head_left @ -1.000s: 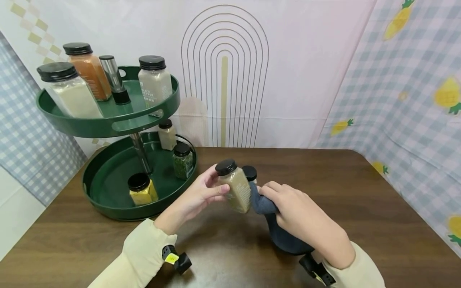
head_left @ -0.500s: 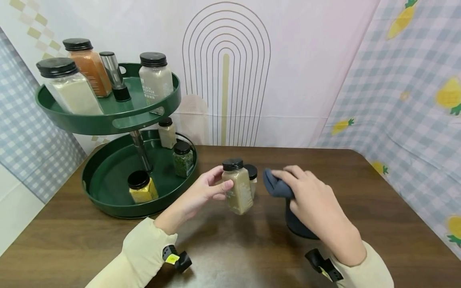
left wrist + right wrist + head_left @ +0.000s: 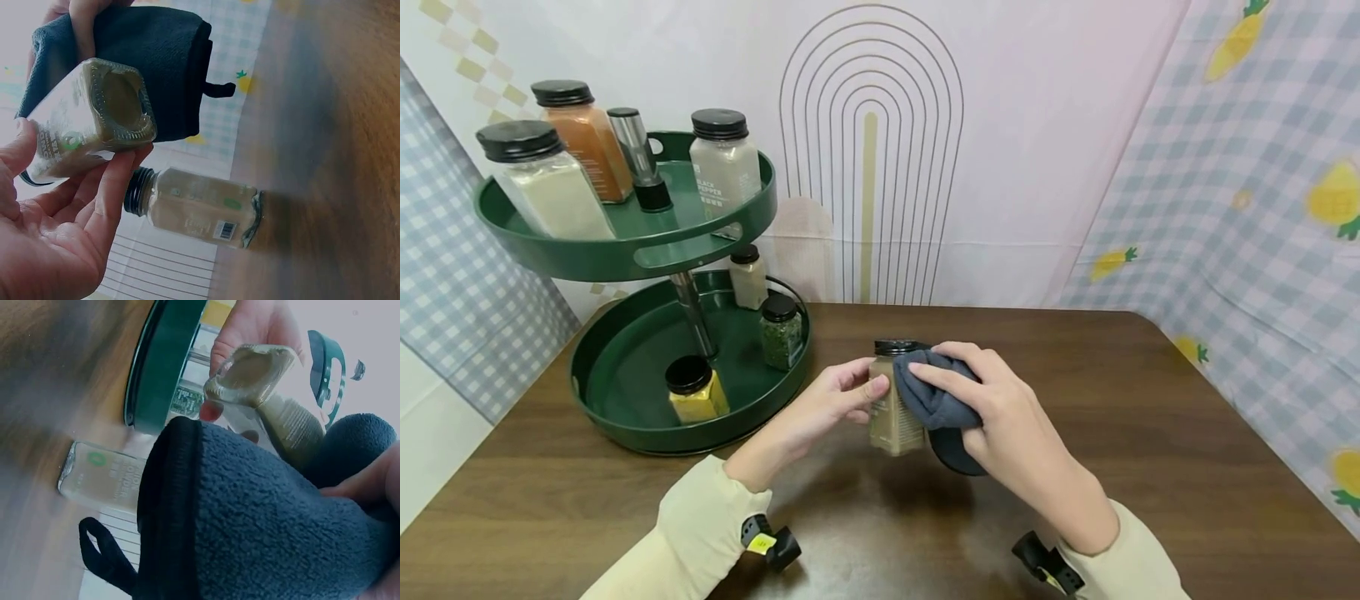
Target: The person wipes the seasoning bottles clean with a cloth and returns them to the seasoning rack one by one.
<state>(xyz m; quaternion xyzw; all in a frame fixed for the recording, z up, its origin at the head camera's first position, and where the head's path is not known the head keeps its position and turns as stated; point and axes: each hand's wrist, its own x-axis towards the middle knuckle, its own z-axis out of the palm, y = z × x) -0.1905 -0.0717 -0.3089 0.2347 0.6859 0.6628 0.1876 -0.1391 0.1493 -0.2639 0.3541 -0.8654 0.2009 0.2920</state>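
Note:
My left hand [image 3: 842,398] holds a square glass spice jar [image 3: 895,427] of beige powder with a black lid, slightly above the table. Pinched in my right hand [image 3: 1011,417] is a folded dark blue-grey cloth [image 3: 934,398], pressed against the jar's upper right side. Part of the cloth hangs below that hand, and a small loop [image 3: 220,90] sticks out from its edge in the left wrist view. A second beige-filled jar [image 3: 203,206] stands upright on the table behind the held one. In the head view, the held jar and the cloth mostly hide it.
On the left stands a two-tier green tray [image 3: 625,437]. Its upper tier bears several large jars and a metal cylinder [image 3: 638,158]. Below are a yellow jar [image 3: 702,400], a green herb jar [image 3: 781,337] and a beige jar [image 3: 748,279]. A patterned cloth backdrop [image 3: 1015,150] rises behind the table.
The right hand with the cloth drew away to the right off the jar, then came back left against it. The left hand shifted slightly right and the jar now stands more upright.

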